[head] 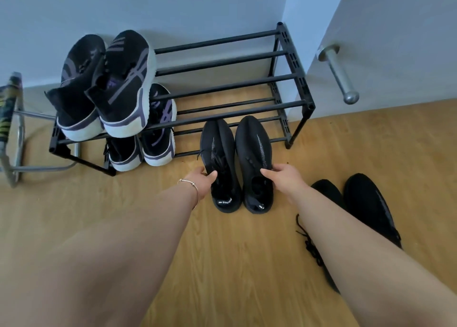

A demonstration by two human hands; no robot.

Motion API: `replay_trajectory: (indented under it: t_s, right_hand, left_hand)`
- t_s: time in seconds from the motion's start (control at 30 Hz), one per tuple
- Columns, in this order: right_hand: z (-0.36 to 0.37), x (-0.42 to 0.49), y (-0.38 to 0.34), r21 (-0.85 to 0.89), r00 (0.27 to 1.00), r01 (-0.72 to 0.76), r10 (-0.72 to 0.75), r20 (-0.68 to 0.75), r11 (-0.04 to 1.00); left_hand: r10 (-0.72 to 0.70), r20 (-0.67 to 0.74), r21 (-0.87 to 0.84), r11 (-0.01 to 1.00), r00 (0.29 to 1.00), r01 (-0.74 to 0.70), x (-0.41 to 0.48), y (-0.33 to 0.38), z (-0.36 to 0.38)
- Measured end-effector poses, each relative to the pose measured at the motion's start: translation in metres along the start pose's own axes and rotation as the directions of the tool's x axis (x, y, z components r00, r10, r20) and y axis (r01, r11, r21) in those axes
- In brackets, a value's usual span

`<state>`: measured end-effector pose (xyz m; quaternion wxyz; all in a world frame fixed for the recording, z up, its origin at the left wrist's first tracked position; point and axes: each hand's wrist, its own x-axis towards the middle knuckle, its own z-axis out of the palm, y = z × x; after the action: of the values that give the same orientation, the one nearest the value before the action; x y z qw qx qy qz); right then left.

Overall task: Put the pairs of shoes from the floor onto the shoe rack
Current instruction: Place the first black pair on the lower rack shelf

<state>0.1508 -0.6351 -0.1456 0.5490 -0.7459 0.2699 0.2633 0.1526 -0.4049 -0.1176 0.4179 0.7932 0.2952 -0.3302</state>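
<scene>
A black two-tier shoe rack (230, 84) stands against the wall. Two black shoes with white soles and purple stripes (106, 84) sit on the left of its top tier, and a like pair (153, 139) sits below them. An all-black pair lies on the floor with toes at the rack's lower tier. My left hand (200, 182) grips the left black shoe (217, 148) at its laces. My right hand (284, 178) grips the right black shoe (253, 143) at its opening. Another black pair (363, 203) lies on the floor at right, partly behind my right forearm.
A white door with a metal lever handle (338, 74) stands just right of the rack. A metal-framed stool or stand (14, 134) is at the far left. The floor is light wood (235, 265).
</scene>
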Motion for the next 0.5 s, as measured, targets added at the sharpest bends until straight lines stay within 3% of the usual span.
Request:
replay_trajectory:
  t_s: [0.1,0.23,0.3,0.5]
  right_hand:
    - [-0.004,-0.009,-0.007,-0.071,0.998,-0.022,0.026,0.051,0.997]
    - [-0.004,-0.024,-0.006,-0.158,0.971,-0.179,0.2,0.128,0.971]
    - [-0.006,-0.024,-0.003,-0.188,0.965,-0.206,0.231,0.124,0.96]
    - [-0.011,-0.013,0.008,-0.159,0.972,-0.185,0.204,0.115,0.97]
  left_hand:
    - [-0.037,0.065,0.02,0.999,0.997,0.035,-0.029,-0.004,0.006]
    - [-0.016,0.109,0.063,0.998,0.994,0.009,-0.052,-0.015,0.015]
    - [-0.005,0.092,0.123,0.992,0.996,-0.006,-0.053,-0.015,0.016]
    - [-0.055,-0.019,0.011,0.998,0.998,0.055,-0.006,-0.022,0.017]
